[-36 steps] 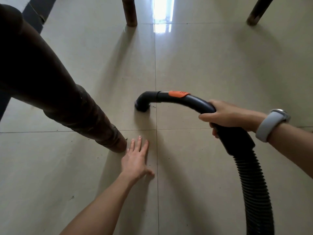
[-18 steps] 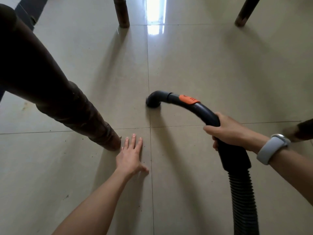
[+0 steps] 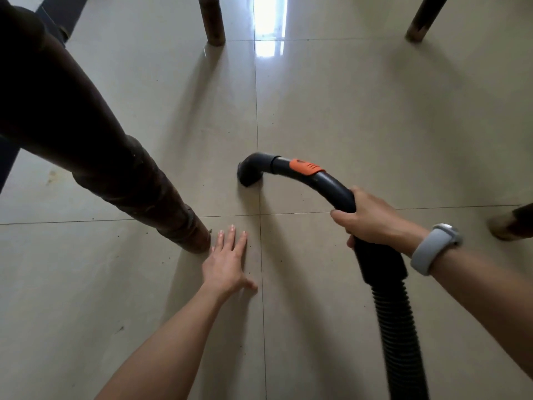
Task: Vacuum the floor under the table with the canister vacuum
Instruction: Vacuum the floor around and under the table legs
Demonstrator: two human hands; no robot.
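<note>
Shifted since the earlier frames: nozzle end slid rightward off the tile corner, then back a little toward the grout cross; right hand drawn nearer the body; left palm kept flat by the same leg.

Tiled floor, pale and glossy, scattered with dark specks near the grout cross. Near table leg, dark turned wood, slanting large through the left of view; foot planted just beside the left fingertips. Three further legs: far left, far right, right edge.

Canister vacuum's ribbed hose, running from the lower edge up into the curved handle; canister itself not in view. Open handle end without a floor head, mouth down at or just above the tile, just left of the grout line.

Right hand wrapped round the lower bend of the handle, fingers clamped on it. Left hand flat on the tile, fingers straight, slightly apart, bracing.

Judged: handle stiff, light, smooth plastic; hose springy, likely to tug back when stretched. Best hold at the bend above the cuff, as gripped now.

Grey wristband on the right wrist. Orange slider on the handle top. No brand, label or writing legible anywhere.
</note>
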